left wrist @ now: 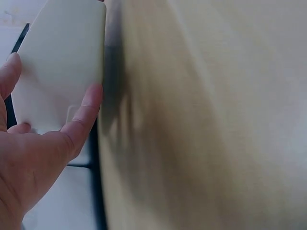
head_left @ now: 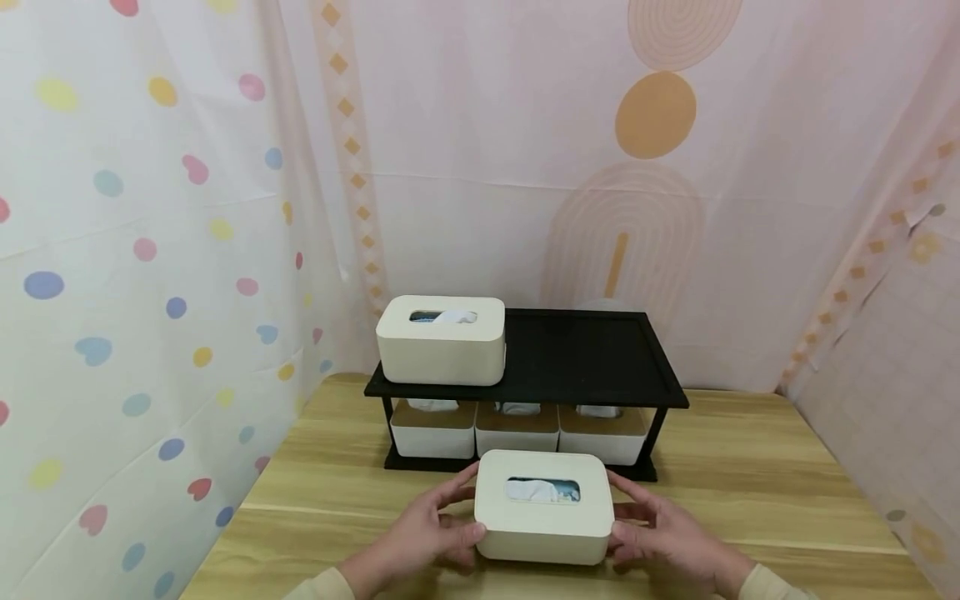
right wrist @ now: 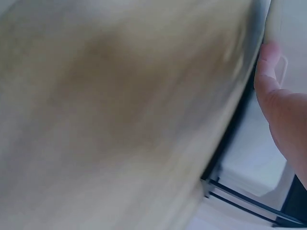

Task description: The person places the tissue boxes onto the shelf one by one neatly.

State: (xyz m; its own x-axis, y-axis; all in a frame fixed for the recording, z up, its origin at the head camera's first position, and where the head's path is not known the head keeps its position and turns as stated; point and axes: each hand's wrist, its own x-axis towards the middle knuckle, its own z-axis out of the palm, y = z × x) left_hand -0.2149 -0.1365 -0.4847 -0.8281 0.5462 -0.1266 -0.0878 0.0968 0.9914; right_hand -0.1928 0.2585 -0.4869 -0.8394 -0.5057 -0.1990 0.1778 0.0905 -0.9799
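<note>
A cream tissue box (head_left: 543, 521) is held between my two hands in front of a black shelf, and it appears raised off the wooden table. White tissue shows through the oval slot in its lid. My left hand (head_left: 423, 533) grips the left end, its thumb at the near corner and fingers along the side. At the right end, my right hand (head_left: 663, 533) holds the box the same way. The left wrist view shows the box's side (left wrist: 62, 62) between thumb and fingers; in the right wrist view only part of the right hand (right wrist: 283, 110) is visible.
The black two-tier shelf (head_left: 585, 354) stands behind the hands. A similar cream tissue box (head_left: 442, 362) sits at the left of its top. Underneath are three white boxes with brown lids, including the middle box (head_left: 517, 429). Patterned curtains (head_left: 487, 167) enclose the wooden table (head_left: 330, 467).
</note>
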